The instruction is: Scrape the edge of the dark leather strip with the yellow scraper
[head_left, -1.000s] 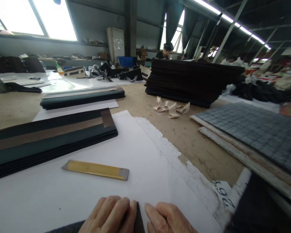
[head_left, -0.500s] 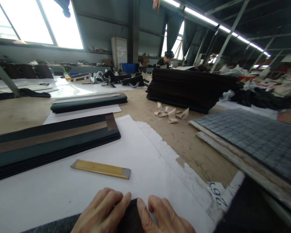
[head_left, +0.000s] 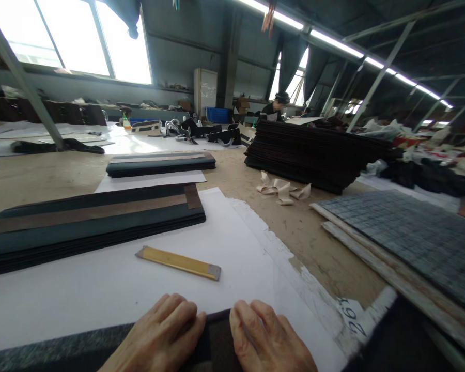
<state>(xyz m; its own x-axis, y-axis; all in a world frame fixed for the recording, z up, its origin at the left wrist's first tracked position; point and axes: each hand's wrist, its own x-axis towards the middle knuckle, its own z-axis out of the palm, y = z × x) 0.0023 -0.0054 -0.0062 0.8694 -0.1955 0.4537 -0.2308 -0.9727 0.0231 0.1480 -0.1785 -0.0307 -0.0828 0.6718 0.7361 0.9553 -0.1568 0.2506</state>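
Fingers of the left hand [head_left: 160, 336] lie flat and together on a dark strip [head_left: 73, 351] along the near tabletop edge; just right, the right hand [head_left: 267, 341] presses the same strip likewise. Looks like smoothing or aligning it on the white sheet [head_left: 232, 243]. Beyond the fingertips lies a yellow knife [head_left: 178, 262]; reaching for it seems next.

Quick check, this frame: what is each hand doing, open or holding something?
Left hand: open, fingers flat, pressing on the dark strip.
Right hand: open, fingers flat on the same strip, gripping nothing.

Yellow ruler [head_left: 178, 262] (grey-tipped) on white paper [head_left: 101, 289], dark speckled fabric [head_left: 62, 351].
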